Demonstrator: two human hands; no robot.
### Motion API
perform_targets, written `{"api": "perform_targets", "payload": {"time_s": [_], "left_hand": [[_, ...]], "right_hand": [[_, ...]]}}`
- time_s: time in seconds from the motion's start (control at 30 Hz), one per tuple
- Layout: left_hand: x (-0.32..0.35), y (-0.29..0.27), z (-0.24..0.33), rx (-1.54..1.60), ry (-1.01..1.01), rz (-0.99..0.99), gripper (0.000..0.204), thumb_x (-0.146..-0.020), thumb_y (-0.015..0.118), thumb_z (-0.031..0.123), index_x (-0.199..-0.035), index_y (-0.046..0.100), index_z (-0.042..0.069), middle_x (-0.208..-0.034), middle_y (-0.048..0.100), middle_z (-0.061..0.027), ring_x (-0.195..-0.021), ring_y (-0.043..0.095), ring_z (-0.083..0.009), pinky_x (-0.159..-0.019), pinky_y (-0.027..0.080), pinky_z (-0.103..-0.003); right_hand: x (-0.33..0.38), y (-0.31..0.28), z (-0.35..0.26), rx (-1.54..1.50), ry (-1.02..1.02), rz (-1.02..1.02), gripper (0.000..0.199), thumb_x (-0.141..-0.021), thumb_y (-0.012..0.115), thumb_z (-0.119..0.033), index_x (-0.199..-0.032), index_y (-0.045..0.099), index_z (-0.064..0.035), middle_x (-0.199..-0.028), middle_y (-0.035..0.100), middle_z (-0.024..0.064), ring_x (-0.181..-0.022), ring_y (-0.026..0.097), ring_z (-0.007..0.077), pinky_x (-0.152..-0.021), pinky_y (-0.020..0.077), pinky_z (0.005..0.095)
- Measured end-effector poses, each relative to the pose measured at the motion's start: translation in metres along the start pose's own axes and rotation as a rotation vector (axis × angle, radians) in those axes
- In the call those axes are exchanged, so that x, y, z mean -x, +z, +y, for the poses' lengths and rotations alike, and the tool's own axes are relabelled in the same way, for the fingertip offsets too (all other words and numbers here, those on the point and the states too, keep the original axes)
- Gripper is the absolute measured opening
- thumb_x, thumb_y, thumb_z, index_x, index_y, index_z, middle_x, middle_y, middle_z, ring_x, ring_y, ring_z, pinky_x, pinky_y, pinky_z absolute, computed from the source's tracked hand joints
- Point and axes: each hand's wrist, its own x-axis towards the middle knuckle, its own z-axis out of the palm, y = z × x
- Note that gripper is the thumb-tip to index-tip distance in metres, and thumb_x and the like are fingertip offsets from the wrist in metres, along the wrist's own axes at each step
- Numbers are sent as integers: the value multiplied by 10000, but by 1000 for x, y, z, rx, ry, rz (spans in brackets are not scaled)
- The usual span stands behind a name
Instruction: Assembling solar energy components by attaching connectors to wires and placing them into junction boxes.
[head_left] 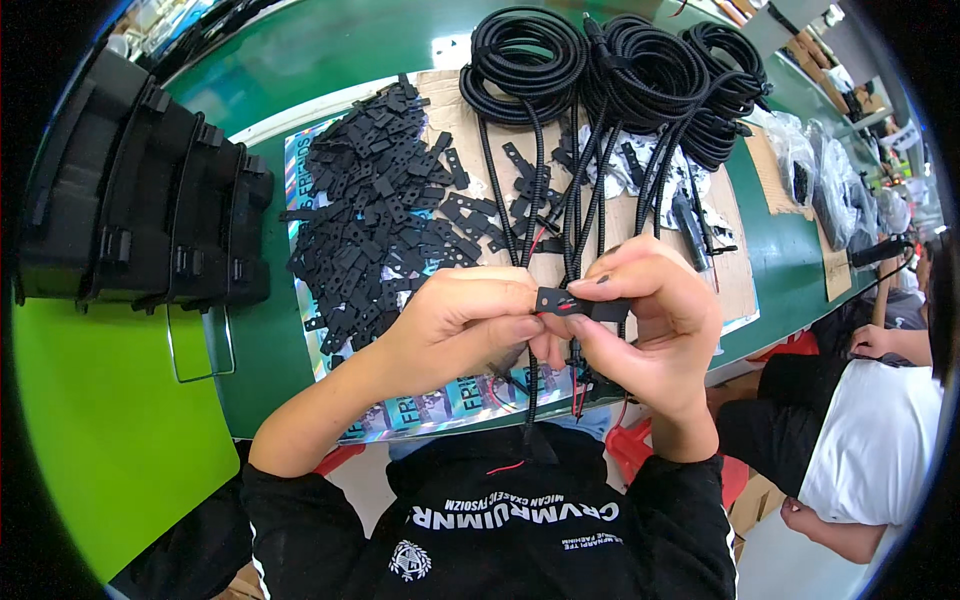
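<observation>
Both my hands meet over the table's front edge around a small flat black tab (553,300) with holes. My left hand (455,325) pinches its left end. My right hand (660,325) grips the other side between thumb and fingers. A short red strand shows against the tab; fingers hide part of it. Black corrugated hoses (530,220) run down from coils behind my hands, and one hangs past the front edge below them. Red wire ends (580,400) show under my right hand. Left of my hands lies a large pile of similar black tabs (370,200).
Coiled black hoses (525,65) stand at the back on a cardboard sheet (735,265). Stacked black plastic bins (90,190) stand at far left. Clear plastic bags (835,190) lie at right. Another person in a white shirt (880,430) sits at right.
</observation>
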Motion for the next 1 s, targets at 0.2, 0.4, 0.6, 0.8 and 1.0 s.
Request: {"api": "perform_targets", "payload": {"time_s": [0.2,0.4,0.6,0.8,1.0], "left_hand": [[1,2,-1,7,-28,13,206,-988,551,99,-991,686,-58,-864,688,-110,-800,677,-182,-755,504,-304],[1,1,-4,-34,-9,30,227,-985,569,142,-976,691,-48,-841,692,-109,-790,673,-191,-745,511,-311],[2,1,-6,-59,2,48,255,-979,592,207,-970,705,-21,-849,689,-96,-790,663,-199,-737,505,-318],[2,0,-6,-89,41,51,190,-989,571,133,-1013,669,-29,-861,684,-91,-808,645,-193,-770,464,-313],[2,0,-11,141,-279,90,425,-997,590,346,-1189,607,-33,-1122,632,-65,-1031,578,-132,-911,448,-285]], "right_hand": [[0,0,2,-231,-19,139,181,-817,695,78,-989,673,24,-915,672,137,-721,663,161,-626,525,250],[3,-3,-7,-507,225,55,170,-873,645,106,-1040,632,76,-984,660,123,-774,681,135,-630,550,223],[-1,5,1,-462,246,59,153,-875,655,100,-1025,643,70,-970,666,129,-761,676,138,-653,555,237],[-3,0,-1,-588,278,-81,127,-849,667,96,-969,632,77,-873,657,150,-649,660,161,-549,526,247],[-7,5,7,-454,395,-49,140,-885,649,85,-1015,609,50,-871,650,81,-718,649,104,-612,540,226]]}}
